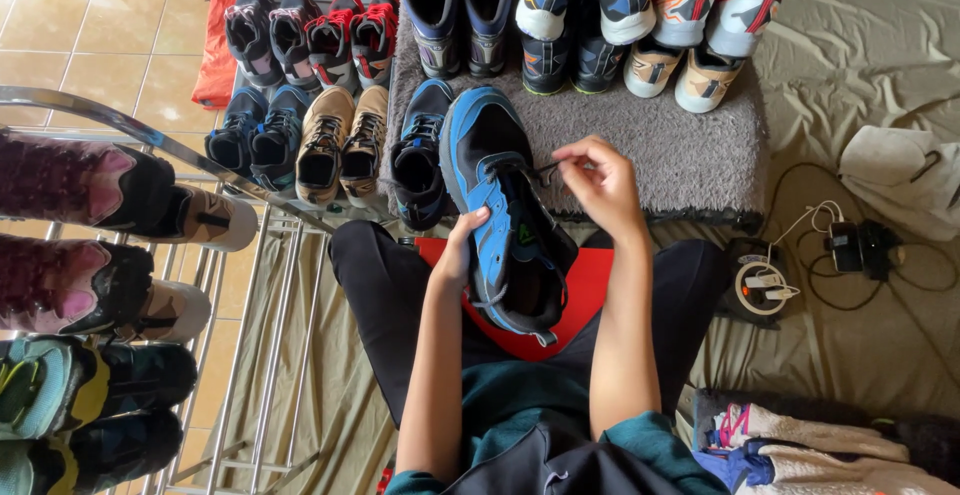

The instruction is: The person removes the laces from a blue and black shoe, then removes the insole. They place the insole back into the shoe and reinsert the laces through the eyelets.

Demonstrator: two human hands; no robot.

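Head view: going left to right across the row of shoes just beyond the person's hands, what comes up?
Dark blue pair → tan pair → single black-and-blue shoe → blue-and-black shoe, steadied by the left hand, lace pinched by the right hand.

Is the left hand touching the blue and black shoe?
Touching. The head view shows the left hand gripping the side of the blue and black shoe, fingers wrapped against its blue edge with no gap.

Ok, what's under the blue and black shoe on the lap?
A red flat piece shows under the blue and black shoe, resting on the black-trousered lap. Its middle is covered by the shoe, so its kind is unclear.
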